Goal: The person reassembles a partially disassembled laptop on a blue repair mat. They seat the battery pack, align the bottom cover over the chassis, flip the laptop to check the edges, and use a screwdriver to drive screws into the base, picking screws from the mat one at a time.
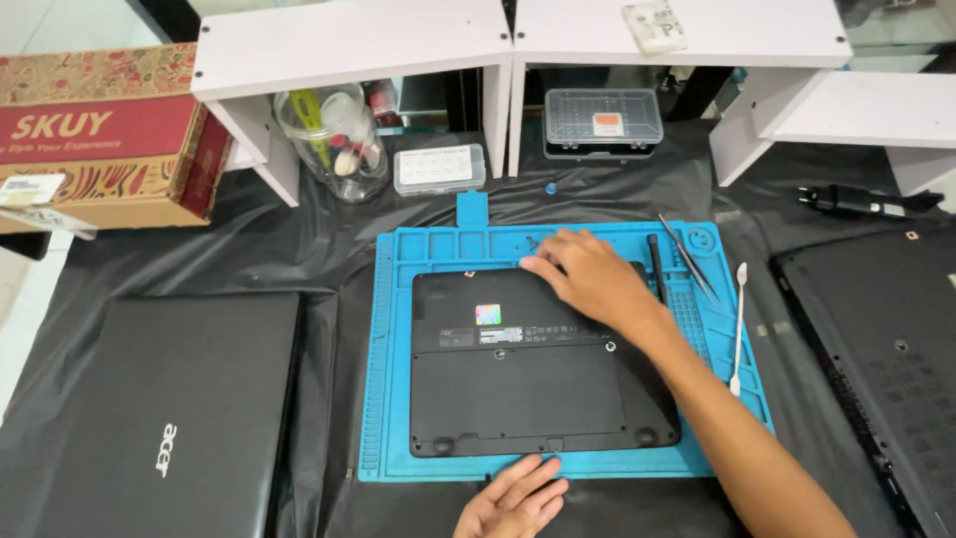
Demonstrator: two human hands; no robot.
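We have a small black laptop (543, 364) lying bottom-up in the middle of a blue work mat (393, 349), and both our hands are on it. Our right hand (590, 276) reaches across to the laptop's far edge, about twelve o'clock on the case, palm down, fingers close together and flat on the plastic, clamped on nothing. Our left hand (516, 501) rests at six o'clock, at the near rim of the mat, fingers slightly spread, fingertips just touching the mat's edge below the laptop, holding nothing.

At three o'clock of the laptop, on the mat, lie a black screwdriver (654, 267), tweezers (687, 257) and a white pry stick (738, 329), all untouched. A closed laptop (169, 418) sits at nine o'clock, another upturned one (876, 369) at three o'clock, further out. At twelve o'clock, under the white shelves (354, 45), stand a clear jar (334, 139) and two clear parts boxes (439, 167).

We judge that we are at the feeling-out step: steadying the case and checking its far edge before opening the bottom. No tool is in hand, and the screws we can see appear to be in place. The next move likely calls for picking up the screwdriver with the right hand, while the left hand keeps the laptop from sliding.
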